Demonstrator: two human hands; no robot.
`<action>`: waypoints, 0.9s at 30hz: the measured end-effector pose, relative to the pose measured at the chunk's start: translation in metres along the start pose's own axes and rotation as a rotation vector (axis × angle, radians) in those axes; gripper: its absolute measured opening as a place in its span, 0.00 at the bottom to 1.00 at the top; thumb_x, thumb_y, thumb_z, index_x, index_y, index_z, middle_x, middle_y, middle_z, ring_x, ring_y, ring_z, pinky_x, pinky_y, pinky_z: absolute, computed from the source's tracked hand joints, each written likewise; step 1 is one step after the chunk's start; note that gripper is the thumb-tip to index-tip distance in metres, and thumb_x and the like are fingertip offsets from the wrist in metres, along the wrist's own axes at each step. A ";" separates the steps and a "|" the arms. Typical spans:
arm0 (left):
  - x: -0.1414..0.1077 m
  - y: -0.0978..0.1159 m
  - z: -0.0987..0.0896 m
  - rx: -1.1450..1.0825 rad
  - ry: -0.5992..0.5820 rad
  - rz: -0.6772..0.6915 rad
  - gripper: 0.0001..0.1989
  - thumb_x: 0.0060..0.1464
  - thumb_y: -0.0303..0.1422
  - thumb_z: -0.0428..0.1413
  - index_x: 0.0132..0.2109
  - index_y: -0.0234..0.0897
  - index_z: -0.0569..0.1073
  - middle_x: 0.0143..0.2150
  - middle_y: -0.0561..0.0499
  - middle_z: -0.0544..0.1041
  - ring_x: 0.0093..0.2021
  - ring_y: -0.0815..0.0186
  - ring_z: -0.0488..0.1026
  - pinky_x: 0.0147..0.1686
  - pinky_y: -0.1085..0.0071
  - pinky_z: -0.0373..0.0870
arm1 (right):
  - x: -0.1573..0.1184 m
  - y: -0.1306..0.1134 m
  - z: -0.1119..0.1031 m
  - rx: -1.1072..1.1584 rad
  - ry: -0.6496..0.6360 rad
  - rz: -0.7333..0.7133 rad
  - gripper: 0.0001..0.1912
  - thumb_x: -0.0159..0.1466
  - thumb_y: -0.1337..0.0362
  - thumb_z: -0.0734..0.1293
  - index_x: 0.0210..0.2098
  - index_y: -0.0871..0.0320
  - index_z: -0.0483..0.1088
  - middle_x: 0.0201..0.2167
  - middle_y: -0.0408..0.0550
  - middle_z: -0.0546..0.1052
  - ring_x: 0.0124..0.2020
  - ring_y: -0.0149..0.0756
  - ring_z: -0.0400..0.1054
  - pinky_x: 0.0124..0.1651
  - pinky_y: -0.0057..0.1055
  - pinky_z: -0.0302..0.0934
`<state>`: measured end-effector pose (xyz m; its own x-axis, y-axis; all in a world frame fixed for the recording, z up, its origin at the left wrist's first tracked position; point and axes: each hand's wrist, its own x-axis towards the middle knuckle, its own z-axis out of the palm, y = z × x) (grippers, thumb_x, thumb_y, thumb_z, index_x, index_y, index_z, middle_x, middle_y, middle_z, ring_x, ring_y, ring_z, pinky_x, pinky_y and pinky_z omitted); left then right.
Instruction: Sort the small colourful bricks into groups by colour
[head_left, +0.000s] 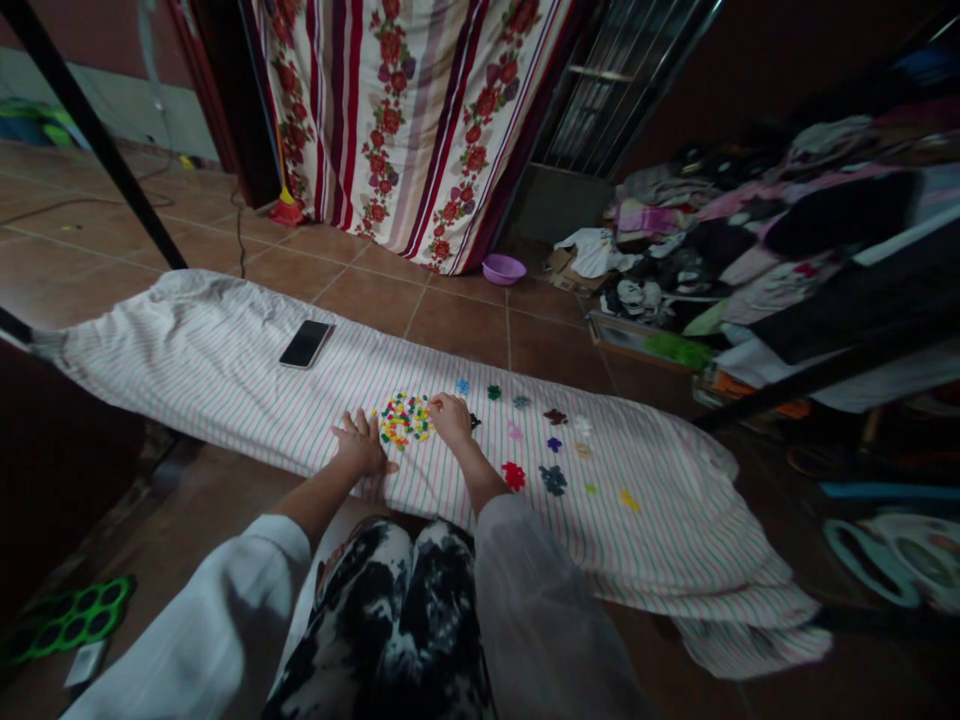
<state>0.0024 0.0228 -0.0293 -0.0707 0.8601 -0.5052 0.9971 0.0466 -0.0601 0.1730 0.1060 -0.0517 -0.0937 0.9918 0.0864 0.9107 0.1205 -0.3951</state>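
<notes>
A loose pile of small mixed-colour pieces (403, 422), mostly yellow, green, red and white, lies on the striped cloth (660, 460). My left hand (361, 448) rests beside its left edge, fingers spread. At the pile's right edge, my right hand (451, 420) has its fingertips pinched together; whatever may be between them is too small to make out. To the right, single-colour clusters lie apart: blue pieces (463, 385), green pieces (493, 392), red pieces (514, 475), dark grey pieces (553, 480), yellow pieces (630, 500) and several others. Black pieces (474, 421) are partly behind my right hand.
A phone (306, 344) lies on the cloth at left. Beyond are a floral curtain (420, 120), a purple bowl (504, 269) and a red broom (286, 210) on the tiled floor. Heaped clothes (735, 220) fill the right side. Dark bars (105, 140) slant past both ends.
</notes>
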 end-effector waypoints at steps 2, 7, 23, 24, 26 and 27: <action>0.001 0.000 0.001 -0.002 0.006 -0.002 0.57 0.45 0.62 0.47 0.69 0.26 0.36 0.70 0.30 0.33 0.67 0.31 0.32 0.58 0.36 0.46 | -0.006 0.004 -0.001 0.061 0.059 0.020 0.10 0.63 0.66 0.61 0.38 0.56 0.74 0.36 0.46 0.78 0.42 0.34 0.69 0.47 0.27 0.56; 0.002 -0.001 0.001 -0.029 -0.006 -0.007 0.62 0.40 0.64 0.49 0.69 0.26 0.36 0.70 0.30 0.32 0.67 0.31 0.30 0.58 0.36 0.44 | -0.030 0.027 -0.005 0.337 0.188 0.082 0.10 0.62 0.61 0.60 0.38 0.54 0.71 0.36 0.45 0.78 0.39 0.34 0.71 0.43 0.29 0.62; 0.001 -0.002 0.002 -0.021 -0.028 -0.019 0.59 0.44 0.63 0.48 0.69 0.26 0.35 0.71 0.31 0.31 0.67 0.32 0.30 0.59 0.37 0.44 | -0.155 0.130 -0.034 0.535 0.522 0.434 0.17 0.54 0.56 0.60 0.37 0.58 0.71 0.35 0.52 0.78 0.36 0.41 0.73 0.40 0.35 0.65; 0.000 -0.002 0.001 -0.020 -0.031 -0.016 0.60 0.43 0.63 0.48 0.69 0.26 0.34 0.71 0.31 0.31 0.67 0.32 0.30 0.59 0.38 0.45 | -0.159 0.131 -0.033 0.509 0.514 0.440 0.17 0.54 0.56 0.59 0.37 0.58 0.71 0.35 0.51 0.78 0.36 0.41 0.72 0.40 0.35 0.65; 0.000 -0.002 0.000 -0.014 -0.030 -0.014 0.60 0.43 0.64 0.48 0.69 0.26 0.34 0.70 0.30 0.30 0.68 0.32 0.30 0.59 0.38 0.45 | -0.165 0.131 -0.031 0.470 0.509 0.432 0.17 0.56 0.56 0.58 0.37 0.57 0.71 0.36 0.51 0.78 0.36 0.40 0.72 0.39 0.34 0.64; 0.000 -0.003 0.001 -0.012 -0.026 -0.012 0.60 0.43 0.64 0.47 0.69 0.26 0.34 0.70 0.30 0.30 0.68 0.32 0.30 0.59 0.38 0.45 | -0.166 0.131 -0.029 0.453 0.508 0.426 0.17 0.56 0.56 0.58 0.37 0.57 0.71 0.36 0.52 0.78 0.36 0.40 0.72 0.40 0.34 0.64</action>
<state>-0.0002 0.0225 -0.0299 -0.0831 0.8457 -0.5271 0.9964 0.0628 -0.0563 0.3199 -0.0443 -0.0911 0.5195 0.8289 0.2072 0.5646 -0.1510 -0.8114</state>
